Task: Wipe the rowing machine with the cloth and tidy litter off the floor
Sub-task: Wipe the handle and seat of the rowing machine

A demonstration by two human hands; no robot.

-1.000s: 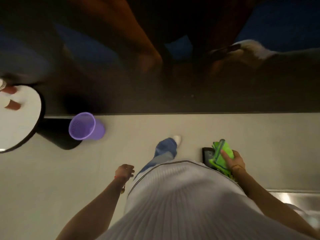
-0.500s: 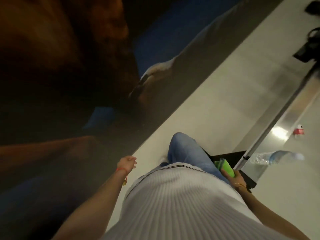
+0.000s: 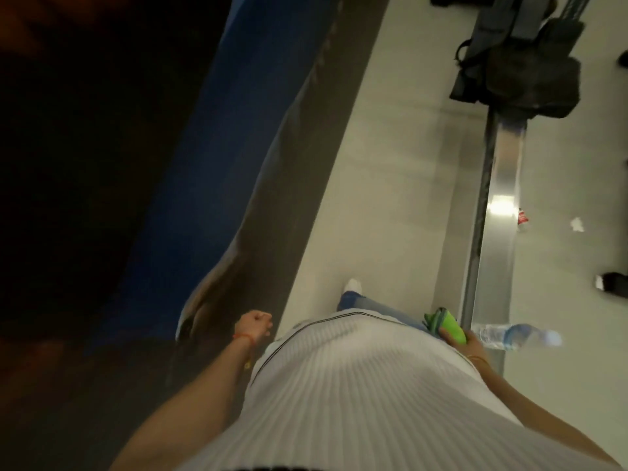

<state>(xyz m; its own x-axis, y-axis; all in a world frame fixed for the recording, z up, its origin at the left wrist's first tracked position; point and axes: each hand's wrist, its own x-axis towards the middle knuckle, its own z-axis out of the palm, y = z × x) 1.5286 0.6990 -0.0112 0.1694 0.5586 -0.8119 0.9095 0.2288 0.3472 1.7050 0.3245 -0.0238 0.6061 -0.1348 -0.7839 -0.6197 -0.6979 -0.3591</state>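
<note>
The rowing machine's metal rail (image 3: 503, 212) runs up the right side to its black seat (image 3: 530, 73). My right hand (image 3: 470, 345) is at my hip, closed around a folded green cloth (image 3: 448, 326). My left hand (image 3: 255, 326) hangs by my side as a loose fist with nothing in it. Litter lies on the pale floor: a clear plastic bottle (image 3: 513, 335) beside the rail's near end, a small red-and-white scrap (image 3: 522, 217) next to the rail, and a white crumpled scrap (image 3: 577, 224) farther right.
A dark wall with a blue and brown picture (image 3: 210, 198) fills the left half, close to my left arm. A black object (image 3: 613, 283) lies on the floor at the right edge. Bare pale floor (image 3: 390, 198) stretches between the wall and the rail.
The view has swung right, away from the purple bin and round table. The rail, seat and floor litter have come into sight. My hands keep their places, cloth still held.
</note>
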